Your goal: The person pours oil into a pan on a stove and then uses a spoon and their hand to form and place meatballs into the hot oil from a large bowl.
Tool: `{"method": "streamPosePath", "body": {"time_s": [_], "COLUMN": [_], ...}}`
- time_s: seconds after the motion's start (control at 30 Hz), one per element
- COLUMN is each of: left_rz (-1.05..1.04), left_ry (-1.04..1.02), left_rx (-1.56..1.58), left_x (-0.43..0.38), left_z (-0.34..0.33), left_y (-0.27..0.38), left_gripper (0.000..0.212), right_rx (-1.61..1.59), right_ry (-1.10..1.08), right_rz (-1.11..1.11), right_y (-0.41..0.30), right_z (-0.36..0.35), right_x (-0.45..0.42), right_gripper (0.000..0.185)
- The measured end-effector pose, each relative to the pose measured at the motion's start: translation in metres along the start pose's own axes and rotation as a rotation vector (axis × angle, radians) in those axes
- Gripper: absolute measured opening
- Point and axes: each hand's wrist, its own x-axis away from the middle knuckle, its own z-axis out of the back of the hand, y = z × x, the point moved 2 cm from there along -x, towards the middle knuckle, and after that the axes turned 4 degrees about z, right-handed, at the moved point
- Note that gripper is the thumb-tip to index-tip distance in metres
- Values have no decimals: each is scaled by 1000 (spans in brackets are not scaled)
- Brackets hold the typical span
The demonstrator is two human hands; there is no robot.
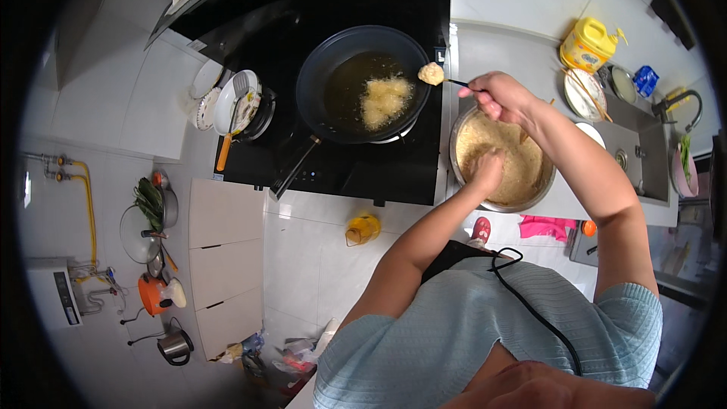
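Note:
My right hand (pixel 497 94) grips the dark handle of a spoon (pixel 454 82), which bears a lump of pale batter (pixel 431 73) beside the right rim of a wok (pixel 309 76). Oil lies in the wok, with a clump of pale yellow batter pieces (pixel 386 102) bubbling in it. Over to the right stands a large metal bowl (pixel 550 184) of pale, lumpy mixture (pixel 519 173). My left hand (pixel 489 167) is down in that mixture; its fingertips are partly hidden, so whether they close on any of it cannot be told.
Left of the wok, a slotted spatula (pixel 225 150) rests on a white bowl (pixel 221 113). The wok's handle (pixel 292 170) juts towards the hob's front edge. Beyond the metal bowl are a plate with chopsticks (pixel 580 103), a yellow pump jug (pixel 588 45) and a sink (pixel 653 153). An oil bottle (pixel 363 230) stands on the floor.

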Motion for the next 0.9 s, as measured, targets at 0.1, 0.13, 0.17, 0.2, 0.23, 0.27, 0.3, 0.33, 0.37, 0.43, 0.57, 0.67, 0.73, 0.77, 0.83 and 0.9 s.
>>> {"method": "streamPosePath", "body": {"time_s": [0.1,0.13,0.17,0.2,0.23,0.27,0.3,0.33,0.37,0.43,0.57,0.67,0.73,0.77,0.83,0.9], "left_rz": [37,41,44,-47,-31,-15,10,7,6,12,-33,-48,-48,-31,2,57], "left_ry": [-47,-21,5,94,65,35,8,73,66,54,102,150,154,133,82,-30], "left_rx": [-16,-20,-25,-27,-72,-116,-162,-81,-38,43,80,92,95,107,128,27], "left_x": [-2,-2,-1,4,3,1,0,0,0,1,0,-1,-1,-1,-1,1], "left_z": [2,1,-1,1,0,-2,-3,-4,-5,-3,-5,-13,-16,-18,-13,-3], "left_y": [2,2,1,1,0,1,-1,0,0,-2,-4,-12,-11,-11,-7,-2], "left_gripper": [11,11,11,11,10,9,9,7,6,5,9,9,9,9,8,8], "right_rx": [75,169,263,318,392,466,541,650,843,1226,1672,1976,2111,2061,1954,1710], "right_ry": [5,36,68,95,130,166,191,165,183,208,225,98,60,89,149,237], "right_rz": [-24,-19,-12,12,35,59,82,139,197,316,398,460,471,470,463,470], "right_y": [-13,-17,-21,-23,-24,-25,-25,-24,-20,-19,-2,2,1,-1,-6,-17], "right_z": [-16,-24,-32,-39,-45,-51,-60,-60,-59,-75,-92,-114,-114,-112,-106,-101], "right_x": [-57,-72,-86,-100,-112,-124,-135,-146,-162,-175,-169,-150,-143,-139,-127,-104], "right_gripper": [26,26,25,22,21,20,20,20,20,21,25,20,18,18,18,20]}}
